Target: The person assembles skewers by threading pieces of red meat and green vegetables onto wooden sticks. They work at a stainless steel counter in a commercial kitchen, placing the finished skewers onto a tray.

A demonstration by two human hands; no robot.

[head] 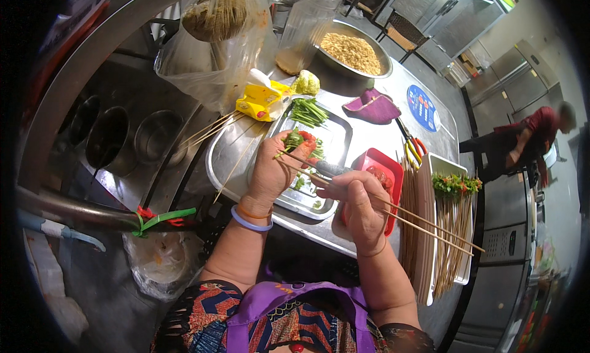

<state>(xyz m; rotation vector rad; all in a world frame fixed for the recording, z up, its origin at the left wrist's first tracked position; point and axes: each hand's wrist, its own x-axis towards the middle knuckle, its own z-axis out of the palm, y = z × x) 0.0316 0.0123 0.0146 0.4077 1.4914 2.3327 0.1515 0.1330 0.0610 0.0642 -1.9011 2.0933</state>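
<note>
Over a metal tray [346,122], my left hand [272,164] pinches a small bundle of green herb stems [291,140] and red meat [308,141]. My right hand [362,201] holds two thin wooden skewers [428,224], their front ends reaching the bundle; whether they pierce it is hidden by the fingers. A dark, rounded object [331,168] lies along the right fingers. Cut green stems [309,113] and loose leaves rest in the tray. Just right of my right hand is a red plastic tub [368,157] with red meat pieces. Beyond it, a white tray [427,168] holds many skewers topped with greens [456,185].
A steel bowl of chopped yellowish food [352,53], a clear pitcher [306,25], a yellow tissue pack [262,99], a purple cloth [372,106] and orange-handled pliers or scissors [417,147] stand around the table. Steel pots [108,136] are at left. A person [530,136] bends at far right.
</note>
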